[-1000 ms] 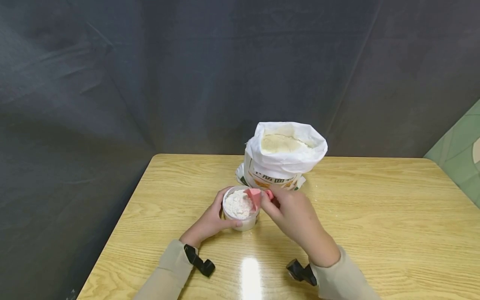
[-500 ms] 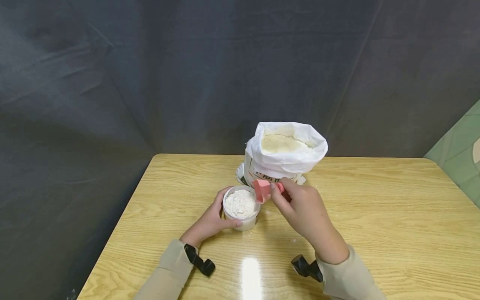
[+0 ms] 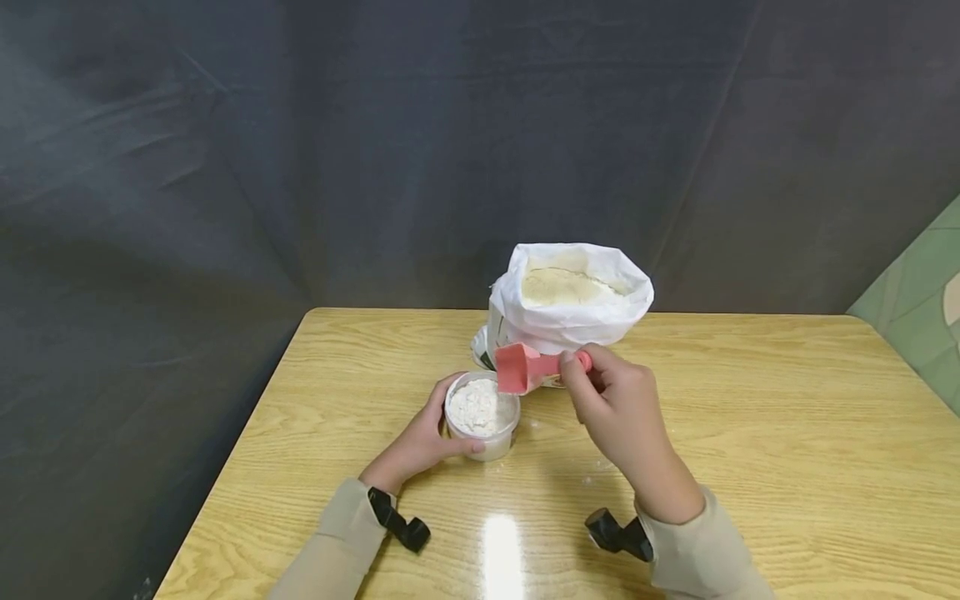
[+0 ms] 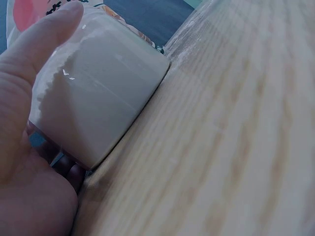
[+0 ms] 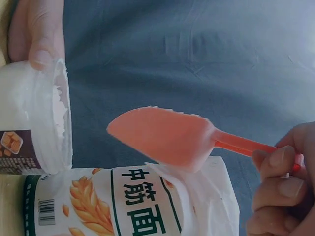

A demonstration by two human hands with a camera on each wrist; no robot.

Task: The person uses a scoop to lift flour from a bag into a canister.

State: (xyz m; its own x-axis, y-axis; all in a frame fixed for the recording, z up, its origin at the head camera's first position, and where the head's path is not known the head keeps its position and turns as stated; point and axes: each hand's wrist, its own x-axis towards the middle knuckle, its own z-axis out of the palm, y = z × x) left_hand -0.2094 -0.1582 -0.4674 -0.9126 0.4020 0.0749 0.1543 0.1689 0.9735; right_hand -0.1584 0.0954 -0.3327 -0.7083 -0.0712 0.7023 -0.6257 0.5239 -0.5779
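Observation:
A clear round plastic tub [image 3: 497, 447] of white flour [image 3: 477, 407] stands on the table, and my left hand [image 3: 423, 442] grips its left side, thumb across the front. In the left wrist view the tub's wall [image 4: 103, 83] sits flat on the wood. My right hand [image 3: 618, 408] pinches the handle end of a pink scoop [image 3: 517, 368], raised over the tub's right rear rim. Seen from the right wrist, the scoop [image 5: 165, 135] hangs apart from the tub [image 5: 29, 113]. Behind it an open white flour bag [image 3: 558, 329] stands upright with pale flour inside.
The wooden table [image 3: 750, 433] carries faint flour specks right of the tub. Dark cloth [image 3: 465, 150] hangs along the table's far and left edges. A green patterned surface [image 3: 918, 308] shows beyond the right corner.
My right hand has lifted the pink scoop up and back from the flour in the tub, and the scoop's bowl has tilted. The left hand, tub and bag have stayed put.

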